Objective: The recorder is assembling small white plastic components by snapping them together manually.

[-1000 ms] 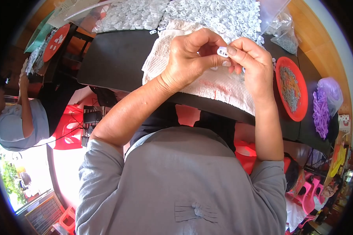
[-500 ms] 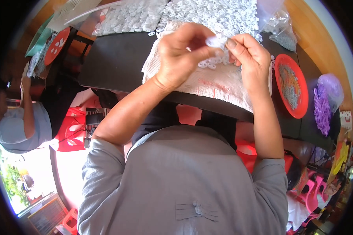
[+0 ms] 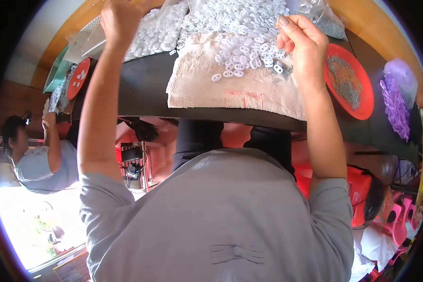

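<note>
My left hand (image 3: 121, 22) is raised at the top left, beyond the black table's (image 3: 141, 84) dark strip, beside a bag of white pieces. Its fingers are blurred and partly cut off by the frame edge. My right hand (image 3: 305, 44) hovers over the right side of a folded cream towel (image 3: 197, 89), thumb and fingertips pinched together; anything between them is too small to make out. On the towel lie loose small white oval pieces (image 3: 242, 56) with two holes each. Tiny metal bits (image 3: 286, 70) lie by the right wrist.
Behind the towel spreads a large heap of white pieces (image 3: 235, 16). To the right stand a red plate (image 3: 365, 96) of small metal parts, a clear bag (image 3: 319, 19) and a purple bag (image 3: 397, 103). At far left a co-worker (image 3: 47, 162) sits near another red plate (image 3: 74, 89).
My left hand has left my right hand and swung up to the far left. The white oval piece formerly between both hands no longer shows there. My right hand stays pinched, slightly higher.
</note>
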Demonstrator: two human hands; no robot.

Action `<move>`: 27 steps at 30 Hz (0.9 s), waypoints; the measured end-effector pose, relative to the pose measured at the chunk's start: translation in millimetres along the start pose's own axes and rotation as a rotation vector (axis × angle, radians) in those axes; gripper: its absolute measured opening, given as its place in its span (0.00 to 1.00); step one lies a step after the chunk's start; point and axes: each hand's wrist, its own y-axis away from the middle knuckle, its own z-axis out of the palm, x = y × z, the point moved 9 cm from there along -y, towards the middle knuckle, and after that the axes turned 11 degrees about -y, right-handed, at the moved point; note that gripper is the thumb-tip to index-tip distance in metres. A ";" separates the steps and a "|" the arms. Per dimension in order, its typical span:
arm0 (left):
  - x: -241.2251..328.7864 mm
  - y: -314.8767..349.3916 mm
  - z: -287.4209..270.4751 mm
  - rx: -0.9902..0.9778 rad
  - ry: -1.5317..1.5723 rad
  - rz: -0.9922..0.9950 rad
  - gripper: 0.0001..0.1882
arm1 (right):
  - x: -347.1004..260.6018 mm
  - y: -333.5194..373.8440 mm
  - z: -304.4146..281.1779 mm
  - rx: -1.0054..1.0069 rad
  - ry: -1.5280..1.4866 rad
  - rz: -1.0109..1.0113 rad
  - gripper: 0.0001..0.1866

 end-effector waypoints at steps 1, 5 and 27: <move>26.9 10.0 -9.4 0.061 0.053 0.141 0.08 | -1.8 -1.1 -2.1 0.000 -0.037 -0.018 0.10; 123.0 93.5 39.5 -0.504 0.481 0.067 0.06 | -5.7 -1.4 -6.4 0.025 -0.068 -0.060 0.09; 131.9 119.3 82.6 -1.028 1.209 -0.708 0.09 | -4.4 16.4 41.9 -0.438 0.123 -0.158 0.09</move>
